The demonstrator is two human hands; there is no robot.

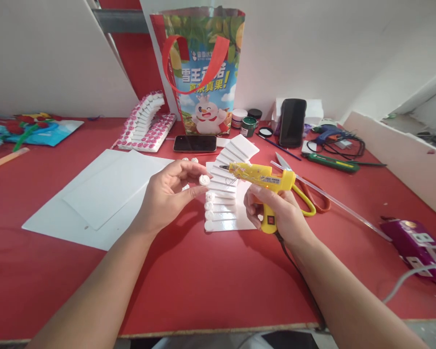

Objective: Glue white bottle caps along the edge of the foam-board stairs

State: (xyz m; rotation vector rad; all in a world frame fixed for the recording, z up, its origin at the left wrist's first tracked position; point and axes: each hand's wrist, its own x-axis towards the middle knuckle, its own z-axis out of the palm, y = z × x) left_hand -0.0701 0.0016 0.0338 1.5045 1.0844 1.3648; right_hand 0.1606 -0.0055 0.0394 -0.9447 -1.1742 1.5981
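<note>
Two hands work above the red surface (210,281): the left hand (170,194) pinches a small white disc (204,180) just left of the white foam staircase (227,194), while the right hand (276,213) grips a yellow glue gun (261,178) over it.

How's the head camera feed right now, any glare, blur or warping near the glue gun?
Head view: even, soft light, faint shadows under both hands. Yellow plastic glue gun and small white round piece look sharp. Wide-angle warping bends the red table's edges; mild glare on the glossy white stepped model.
</note>
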